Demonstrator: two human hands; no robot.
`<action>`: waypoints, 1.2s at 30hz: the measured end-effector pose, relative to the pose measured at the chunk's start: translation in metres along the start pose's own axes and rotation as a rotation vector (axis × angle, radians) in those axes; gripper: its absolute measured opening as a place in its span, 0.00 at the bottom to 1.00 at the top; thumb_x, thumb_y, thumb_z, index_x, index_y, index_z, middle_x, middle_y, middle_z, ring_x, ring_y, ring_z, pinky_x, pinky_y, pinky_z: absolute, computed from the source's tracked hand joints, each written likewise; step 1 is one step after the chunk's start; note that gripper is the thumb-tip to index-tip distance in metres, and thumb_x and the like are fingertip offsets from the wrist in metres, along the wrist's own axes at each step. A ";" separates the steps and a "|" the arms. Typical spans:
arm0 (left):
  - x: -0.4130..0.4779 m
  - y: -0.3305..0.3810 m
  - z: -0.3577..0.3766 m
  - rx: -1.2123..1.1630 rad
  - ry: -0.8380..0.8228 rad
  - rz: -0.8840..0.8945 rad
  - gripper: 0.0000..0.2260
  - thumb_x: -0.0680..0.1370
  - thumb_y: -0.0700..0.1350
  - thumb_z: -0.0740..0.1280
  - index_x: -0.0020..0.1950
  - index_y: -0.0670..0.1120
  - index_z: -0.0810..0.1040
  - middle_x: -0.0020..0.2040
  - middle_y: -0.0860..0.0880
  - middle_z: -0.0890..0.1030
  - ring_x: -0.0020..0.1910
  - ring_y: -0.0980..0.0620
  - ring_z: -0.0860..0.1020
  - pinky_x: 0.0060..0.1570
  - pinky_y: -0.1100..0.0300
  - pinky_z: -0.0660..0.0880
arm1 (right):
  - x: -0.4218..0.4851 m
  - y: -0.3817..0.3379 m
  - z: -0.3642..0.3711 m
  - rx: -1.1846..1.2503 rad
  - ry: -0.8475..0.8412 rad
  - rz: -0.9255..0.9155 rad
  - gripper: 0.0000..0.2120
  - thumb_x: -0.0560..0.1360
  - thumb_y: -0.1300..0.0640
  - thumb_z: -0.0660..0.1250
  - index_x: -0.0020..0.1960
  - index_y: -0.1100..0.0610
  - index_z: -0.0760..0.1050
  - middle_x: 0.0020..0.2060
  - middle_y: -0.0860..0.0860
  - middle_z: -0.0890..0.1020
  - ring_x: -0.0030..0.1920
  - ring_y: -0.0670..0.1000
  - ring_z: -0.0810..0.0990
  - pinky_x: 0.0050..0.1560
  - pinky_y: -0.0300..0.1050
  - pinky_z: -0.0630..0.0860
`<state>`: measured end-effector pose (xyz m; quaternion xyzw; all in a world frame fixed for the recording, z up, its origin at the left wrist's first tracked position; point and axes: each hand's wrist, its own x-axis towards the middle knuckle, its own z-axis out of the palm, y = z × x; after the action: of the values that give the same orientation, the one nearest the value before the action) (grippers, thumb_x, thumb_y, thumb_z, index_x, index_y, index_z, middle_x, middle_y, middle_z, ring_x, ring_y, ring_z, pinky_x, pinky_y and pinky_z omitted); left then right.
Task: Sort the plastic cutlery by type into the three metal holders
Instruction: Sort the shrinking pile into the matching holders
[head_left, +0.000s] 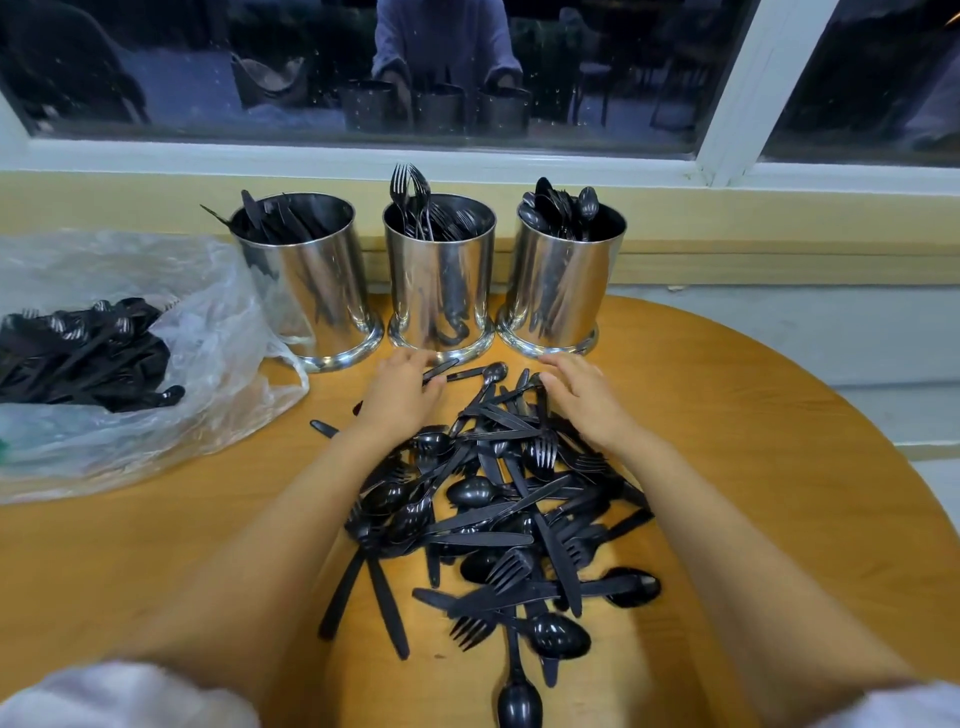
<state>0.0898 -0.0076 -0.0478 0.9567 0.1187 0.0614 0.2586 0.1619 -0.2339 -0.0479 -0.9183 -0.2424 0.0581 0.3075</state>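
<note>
- 3 metal holders in a row: middle holder (441, 280) has forks, left holder (306, 280) knives, right holder (561, 291) spoons.
- 1 mixed cutlery pile (498, 519) on the table (753, 415), just in front of the middle holder.
- Left hand (402, 392) at the middle holder's base, pinching 1 black piece (441, 368).
- Right hand (582, 400) to its front-right, fingers loose, resting on the pile.
- 1 plastic bag (218, 322) of cutlery, well left.

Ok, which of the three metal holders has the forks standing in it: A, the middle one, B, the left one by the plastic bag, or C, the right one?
A: forks stick up tines-first from the middle holder, while the left holder shows knives and the right holder shows spoons.
</note>
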 end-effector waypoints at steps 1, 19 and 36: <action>0.002 0.001 0.004 -0.005 -0.037 0.020 0.18 0.83 0.48 0.62 0.72 0.46 0.71 0.70 0.44 0.72 0.70 0.43 0.68 0.70 0.49 0.65 | 0.004 0.003 0.003 -0.034 -0.026 0.006 0.20 0.83 0.50 0.54 0.73 0.55 0.67 0.71 0.52 0.70 0.72 0.54 0.64 0.71 0.50 0.61; -0.053 0.035 0.005 -0.095 -0.037 0.332 0.10 0.79 0.44 0.69 0.60 0.48 0.79 0.61 0.51 0.78 0.63 0.52 0.72 0.64 0.57 0.68 | -0.052 0.008 -0.012 0.184 0.042 -0.062 0.10 0.79 0.58 0.66 0.58 0.50 0.79 0.51 0.42 0.79 0.51 0.41 0.78 0.51 0.31 0.72; -0.046 0.056 0.000 0.058 -0.146 0.334 0.11 0.78 0.42 0.69 0.60 0.45 0.80 0.55 0.49 0.78 0.54 0.48 0.76 0.56 0.53 0.73 | -0.069 0.024 -0.015 0.248 0.077 0.120 0.09 0.79 0.59 0.65 0.57 0.53 0.79 0.51 0.46 0.82 0.52 0.44 0.79 0.49 0.31 0.74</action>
<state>0.0561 -0.0667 -0.0221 0.9721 -0.0589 0.0305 0.2249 0.1152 -0.2923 -0.0527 -0.8876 -0.1660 0.0705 0.4239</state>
